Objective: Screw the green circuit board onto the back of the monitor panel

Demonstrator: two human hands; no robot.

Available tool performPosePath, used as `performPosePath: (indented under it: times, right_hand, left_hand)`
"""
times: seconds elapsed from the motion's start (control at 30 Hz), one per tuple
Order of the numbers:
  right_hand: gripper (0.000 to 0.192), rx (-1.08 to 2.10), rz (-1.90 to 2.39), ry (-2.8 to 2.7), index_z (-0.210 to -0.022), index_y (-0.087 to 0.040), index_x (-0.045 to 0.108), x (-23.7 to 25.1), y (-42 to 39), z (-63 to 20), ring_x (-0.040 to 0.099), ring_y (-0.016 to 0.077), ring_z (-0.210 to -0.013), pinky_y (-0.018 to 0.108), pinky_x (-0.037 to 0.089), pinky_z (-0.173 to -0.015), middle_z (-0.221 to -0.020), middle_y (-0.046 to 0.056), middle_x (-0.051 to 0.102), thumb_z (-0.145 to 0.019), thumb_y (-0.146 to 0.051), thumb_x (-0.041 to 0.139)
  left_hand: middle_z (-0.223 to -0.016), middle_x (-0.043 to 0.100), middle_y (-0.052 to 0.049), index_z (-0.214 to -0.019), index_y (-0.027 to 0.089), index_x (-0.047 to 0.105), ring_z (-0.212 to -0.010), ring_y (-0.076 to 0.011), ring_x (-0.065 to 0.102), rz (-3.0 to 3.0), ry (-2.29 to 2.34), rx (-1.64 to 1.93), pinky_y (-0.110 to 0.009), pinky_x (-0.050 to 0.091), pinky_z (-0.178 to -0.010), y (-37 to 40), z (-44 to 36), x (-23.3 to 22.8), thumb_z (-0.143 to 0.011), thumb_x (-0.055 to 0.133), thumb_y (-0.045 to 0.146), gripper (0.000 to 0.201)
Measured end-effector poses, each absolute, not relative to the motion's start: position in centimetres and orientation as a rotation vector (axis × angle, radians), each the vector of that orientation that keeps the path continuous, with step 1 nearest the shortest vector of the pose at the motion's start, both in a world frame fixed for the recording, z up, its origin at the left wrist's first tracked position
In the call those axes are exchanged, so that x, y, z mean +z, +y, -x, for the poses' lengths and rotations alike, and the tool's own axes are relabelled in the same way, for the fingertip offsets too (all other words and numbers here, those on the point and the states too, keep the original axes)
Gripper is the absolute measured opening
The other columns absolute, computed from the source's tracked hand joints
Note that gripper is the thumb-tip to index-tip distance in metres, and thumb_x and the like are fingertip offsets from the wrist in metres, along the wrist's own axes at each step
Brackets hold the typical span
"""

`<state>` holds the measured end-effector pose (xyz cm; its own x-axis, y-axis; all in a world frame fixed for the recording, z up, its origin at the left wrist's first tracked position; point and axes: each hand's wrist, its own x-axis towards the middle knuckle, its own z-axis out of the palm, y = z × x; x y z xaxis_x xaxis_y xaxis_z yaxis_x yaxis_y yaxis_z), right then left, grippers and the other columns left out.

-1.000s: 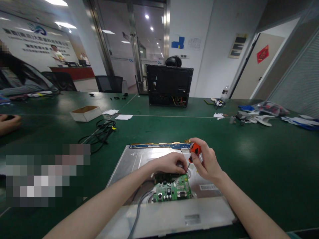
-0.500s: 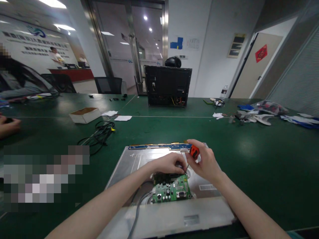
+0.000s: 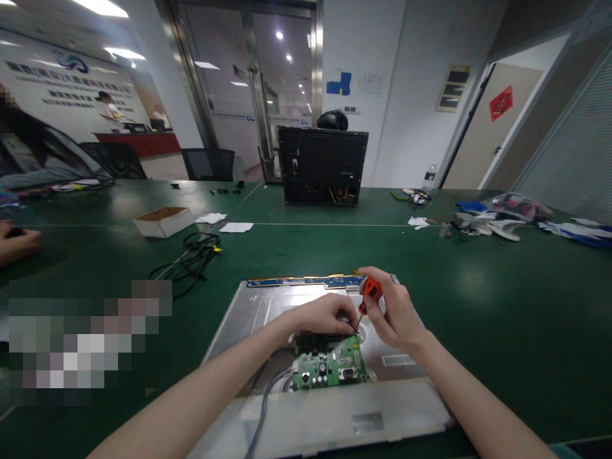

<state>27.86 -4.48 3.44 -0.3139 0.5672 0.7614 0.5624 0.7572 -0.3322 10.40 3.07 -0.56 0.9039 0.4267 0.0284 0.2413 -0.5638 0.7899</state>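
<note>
Screwdriver [image 3: 368, 293] tip hidden behind hands [image 3: 329, 313]

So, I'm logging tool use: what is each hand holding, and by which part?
The right hand grips a small screwdriver by its orange handle. The left hand holds nothing; it rests at the green circuit board's far edge.

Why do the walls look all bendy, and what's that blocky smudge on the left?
Head view: the wide lens bends the door frames and walls at the edges; ceiling lights glare on the green table and the metal panel; the mosaic patch is deliberate pixelation; the right hand, orange screwdriver and green circuit board stay sharp.
</note>
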Motion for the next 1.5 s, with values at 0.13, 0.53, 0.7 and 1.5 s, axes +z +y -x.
performPosePath:
  times: [0.13, 0.53, 0.7, 1.5]
  right_hand:
    - [0.041, -0.046, 0.873, -1.967, -0.124, -0.020, 0.041, 3.49, -4.54, -27.70, 0.053, 0.0127, -0.050, 0.024, 0.042, -0.051, -0.066, -0.003, 0.057, -0.083, -0.016, 0.045]
    - [0.031, -0.178, 0.903, -1.886, -0.116, -0.022, 0.046, 2.73, -3.97, -27.40, 0.052, 0.0101, -0.048, 0.020, 0.039, -0.047, -0.063, -0.006, 0.056, -0.085, -0.021, 0.051]
    - [0.029, -0.162, 0.908, -1.899, -0.116, -0.021, 0.045, 2.87, -4.04, -27.40, 0.052, 0.0105, -0.048, 0.020, 0.039, -0.047, -0.063, -0.005, 0.056, -0.087, -0.024, 0.051]
    - [0.037, -0.144, 0.886, -1.908, -0.121, -0.021, 0.044, 3.05, -4.28, -27.49, 0.052, 0.0113, -0.049, 0.021, 0.039, -0.048, -0.064, -0.005, 0.056, -0.085, -0.018, 0.049]
  left_hand:
    - [-0.079, 0.064, 0.002, -0.082, 0.016, 0.069, -0.075, -0.0144, 0.057, -2.196, 0.484, 0.267, -0.021, 0.043, -0.070, 3.11, -10.40, -0.56, -0.072, 0.066, 0.007, 0.014]
    - [-0.080, 0.066, 0.002, -0.082, 0.016, 0.068, -0.075, -0.0146, 0.058, -2.214, 0.527, 0.274, -0.022, 0.043, -0.068, 3.06, -10.40, -0.50, -0.070, 0.068, 0.007, 0.014]
    - [-0.082, 0.066, 0.002, -0.081, 0.017, 0.068, -0.078, -0.0157, 0.058, -2.214, 0.520, 0.279, -0.023, 0.043, -0.071, 3.16, -10.37, -0.65, -0.070, 0.068, 0.008, 0.014]
    - [-0.080, 0.066, 0.002, -0.082, 0.016, 0.069, -0.076, -0.0150, 0.059, -2.211, 0.522, 0.287, -0.021, 0.043, -0.070, 3.02, -10.33, -0.65, -0.072, 0.066, 0.008, 0.014]
